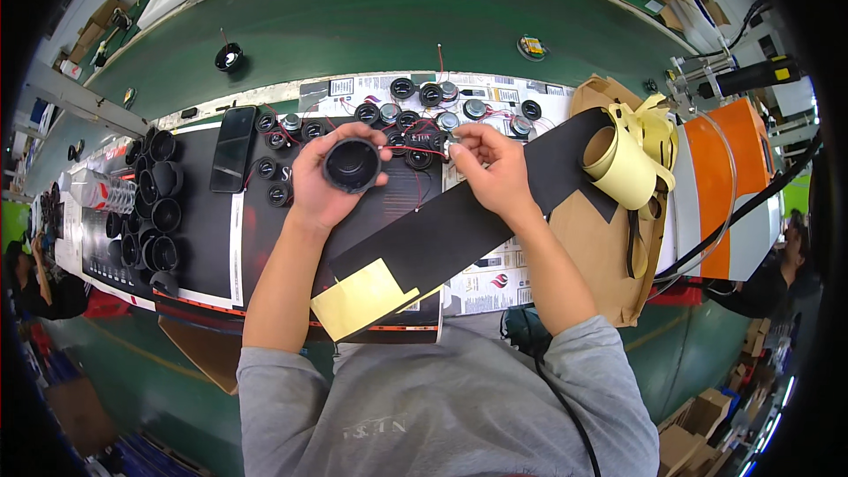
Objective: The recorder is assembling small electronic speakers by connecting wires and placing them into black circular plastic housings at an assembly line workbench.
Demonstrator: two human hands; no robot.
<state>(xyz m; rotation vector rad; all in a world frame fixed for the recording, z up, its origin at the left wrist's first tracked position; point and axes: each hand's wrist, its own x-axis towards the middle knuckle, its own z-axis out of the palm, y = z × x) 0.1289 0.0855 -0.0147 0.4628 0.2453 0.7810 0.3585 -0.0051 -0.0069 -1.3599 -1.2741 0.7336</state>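
Observation:
My left hand (316,187) is closed around a round black cup-shaped housing (352,166), its open side facing up. From beside the housing a thin red wire (413,148) runs across to my right hand (495,172), where thumb and forefinger pinch its end. Whatever sits at the wire's tip is too small to make out. Beneath and beyond both hands lie several small round speakers (430,94) with thin red and black wires. Below my right forearm stretches a long black strip of sheet (433,238) with a pale yellow backing piece (362,299) at its near end.
Several black cup housings (165,214) stand at the left near a clear plastic bottle (102,190). A black phone (233,150) lies beside them. Right of my arm, a pale yellow roll (618,168) rests on cardboard (592,247). Across the back runs a green conveyor belt (353,31) carrying another housing (228,56).

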